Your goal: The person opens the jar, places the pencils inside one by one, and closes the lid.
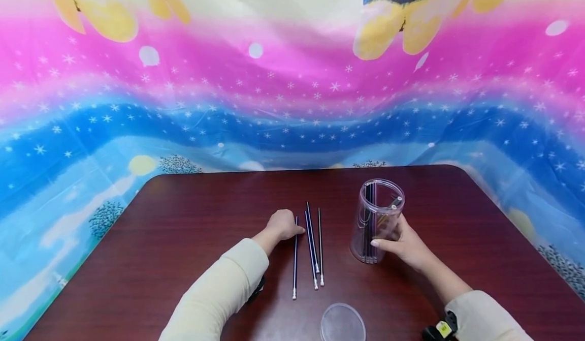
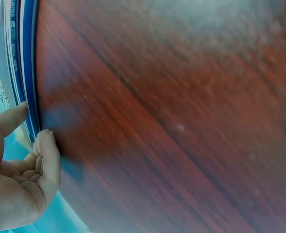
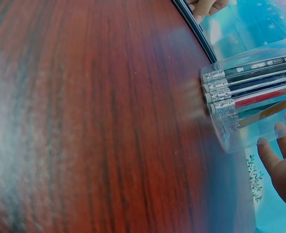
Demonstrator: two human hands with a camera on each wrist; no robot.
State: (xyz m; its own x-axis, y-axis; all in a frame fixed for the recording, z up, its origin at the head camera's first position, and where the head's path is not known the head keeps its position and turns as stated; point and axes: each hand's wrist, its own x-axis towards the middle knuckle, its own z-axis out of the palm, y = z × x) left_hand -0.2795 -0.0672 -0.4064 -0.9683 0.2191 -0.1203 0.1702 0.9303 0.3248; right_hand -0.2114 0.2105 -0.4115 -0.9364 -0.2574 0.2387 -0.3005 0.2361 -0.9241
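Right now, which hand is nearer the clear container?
Right. The right hand grips the clear container by its side; the left hand is apart, left of it, at the leftmost loose pencil.

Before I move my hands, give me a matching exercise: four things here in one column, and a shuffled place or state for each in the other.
1. Clear cylindrical plastic jar
2. Round clear plastic lid
3. Bare left hand
4. Slim dark loose pencils

A. At the leftmost loose pencil
B. Silver ends pointing toward you
C. Gripped by the right hand
D. By the head view's bottom edge

Pairs: 1-C, 2-D, 3-A, 4-B
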